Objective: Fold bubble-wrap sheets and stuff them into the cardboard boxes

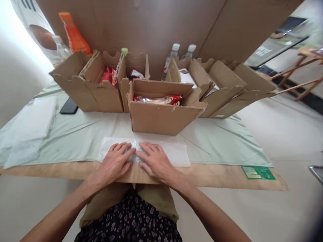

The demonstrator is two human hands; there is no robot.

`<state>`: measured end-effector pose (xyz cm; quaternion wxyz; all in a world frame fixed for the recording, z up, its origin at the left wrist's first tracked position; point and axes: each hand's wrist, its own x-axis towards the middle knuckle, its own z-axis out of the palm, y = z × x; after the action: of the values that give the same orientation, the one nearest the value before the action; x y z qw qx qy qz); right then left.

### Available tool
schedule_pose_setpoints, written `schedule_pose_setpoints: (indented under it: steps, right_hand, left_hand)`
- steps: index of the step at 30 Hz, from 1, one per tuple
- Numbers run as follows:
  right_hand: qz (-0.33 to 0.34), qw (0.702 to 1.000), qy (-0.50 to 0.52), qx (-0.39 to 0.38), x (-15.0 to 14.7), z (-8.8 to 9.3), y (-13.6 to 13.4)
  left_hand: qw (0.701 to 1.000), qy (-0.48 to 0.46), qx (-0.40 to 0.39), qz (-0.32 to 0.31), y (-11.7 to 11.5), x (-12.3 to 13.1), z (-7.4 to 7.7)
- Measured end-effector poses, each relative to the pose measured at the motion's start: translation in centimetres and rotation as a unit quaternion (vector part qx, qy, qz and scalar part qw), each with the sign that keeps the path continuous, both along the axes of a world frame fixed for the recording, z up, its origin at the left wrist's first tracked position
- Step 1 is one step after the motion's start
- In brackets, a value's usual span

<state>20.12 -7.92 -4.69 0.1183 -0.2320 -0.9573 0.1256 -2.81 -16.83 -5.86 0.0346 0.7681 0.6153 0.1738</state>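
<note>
From the head view, both hands lie palm-down on a sheet of bubble wrap [176,153] at the near edge of the surface [214,176]. The left hand [116,162] and right hand [154,161] are flat, fingers loosely spread, fingertips almost meeting. Just behind the bubble wrap stands an open cardboard box [161,118] on a green cloth [217,139].

Two hands are here, the left hand [116,162] and the right hand [154,162], both flat on one sheet of bubble wrap [174,154]. Just beyond the fingertips stands one front box [161,118]. Behind it are at least five more boxes [101,95]; the exact number is unclear. Five bottles show: one orange bottle [74,35], three clear bottles [173,53] and one green-capped bottle [124,51]. One black phone [68,107] lies far left of the hands.
</note>
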Motion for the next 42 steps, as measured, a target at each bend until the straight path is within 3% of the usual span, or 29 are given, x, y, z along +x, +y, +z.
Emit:
schedule_pose_setpoints:
  steps: [3,7,9,11,13,15,18,22,24,26,28,31,33,36,39,41,42]
  right_hand:
    - [-0.014,1.0,-0.022,-0.011,2.0,-0.9,1.1]
    - [-0.195,0.98,-0.008,0.039,11.0,-2.0,3.8]
    - [-0.271,0.959,0.013,0.079,14.6,-2.2,5.0]
    - [-0.295,0.95,0.034,0.095,15.9,-2.2,5.9]
    - [-0.273,0.957,0.044,0.087,15.1,-2.4,6.4]
    - [-0.245,0.966,0.037,0.076,13.2,-2.8,6.9]
    - [-0.231,0.97,0.027,0.071,10.8,-3.5,7.2]
    - [-0.221,0.971,0.082,0.032,10.9,-2.8,6.3]
    - [-0.228,0.967,0.107,-0.035,11.3,-1.7,5.1]
    - [-0.231,0.956,0.116,-0.137,11.1,-0.5,3.2]
    - [-0.214,0.935,0.114,-0.257,9.8,0.3,1.1]
    - [-0.156,0.89,0.109,-0.414,6.3,0.2,-2.1]
    - [-0.129,0.868,0.117,-0.465,3.8,-0.3,-4.0]
    - [-0.118,0.856,0.133,-0.486,1.4,-0.9,-5.5]
    - [-0.095,0.848,0.145,-0.501,1.1,-0.5,-5.4]
    - [-0.081,0.832,0.145,-0.53,1.2,0.2,-4.9]
    - [-0.081,0.817,0.147,-0.551,1.2,0.5,-4.5]
  left_hand:
    - [0.998,-0.02,-0.048,-0.038,0.1,-0.9,-1.3]
    - [0.996,-0.072,-0.031,-0.045,-0.3,-2.9,-2.2]
    - [0.996,-0.084,0.022,0.011,-0.7,-3.7,-2.1]
    - [0.989,-0.06,0.07,0.114,-1.1,-4.6,-2.0]
    - [0.974,-0.005,0.075,0.215,-1.5,-5.7,-2.1]
    - [0.96,0.034,0.048,0.272,-1.8,-6.5,-2.6]
    - [0.959,0.016,0.051,0.28,-2.1,-6.5,-4.1]
    - [0.96,-0.083,0.098,0.25,-2.0,-5.3,-4.8]
    - [0.951,-0.124,0.069,0.276,-1.8,-5.6,-3.7]
    - [0.942,-0.129,0.018,0.311,-1.2,-7.0,-1.7]
    - [0.947,-0.084,-0.004,0.311,0.3,-8.8,1.0]
    - [0.955,0.042,0.008,0.292,4.6,-10.4,4.6]
    - [0.957,0.077,-0.014,0.28,7.9,-10.3,5.6]
    - [0.966,0.066,-0.012,0.252,9.8,-8.7,4.8]
    - [0.989,-0.056,0.035,0.129,6.2,-5.8,3.3]
    - [0.978,-0.199,-0.016,0.055,2.0,-4.1,2.2]
    - [0.959,-0.276,-0.057,0.038,-0.1,-3.5,1.7]
